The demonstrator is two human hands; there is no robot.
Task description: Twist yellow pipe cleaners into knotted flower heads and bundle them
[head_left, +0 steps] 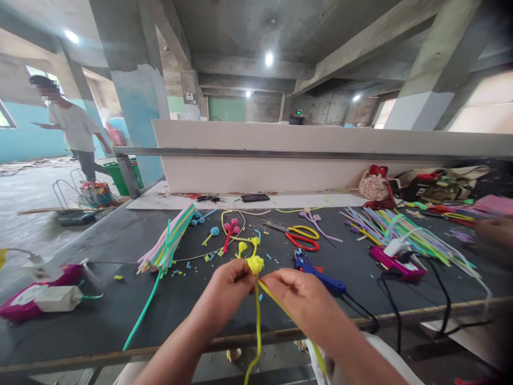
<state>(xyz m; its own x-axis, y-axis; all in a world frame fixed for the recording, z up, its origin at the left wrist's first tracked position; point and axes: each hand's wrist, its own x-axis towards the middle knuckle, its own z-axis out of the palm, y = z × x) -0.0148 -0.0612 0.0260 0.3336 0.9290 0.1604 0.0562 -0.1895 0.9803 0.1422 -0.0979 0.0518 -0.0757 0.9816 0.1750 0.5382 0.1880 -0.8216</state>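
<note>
Both of my hands meet over the front edge of the dark worktable. My left hand pinches a yellow foam flower bud at its base. My right hand is closed on the yellow stem strip just below the bud; the strip's two ends hang down past the table edge. A blue glue gun lies just behind my right hand.
A bundle of pastel strips, finished small flowers, red and yellow scissors and a large pile of coloured strips lie on the table. Pink power strips sit at left and right. A person stands far left.
</note>
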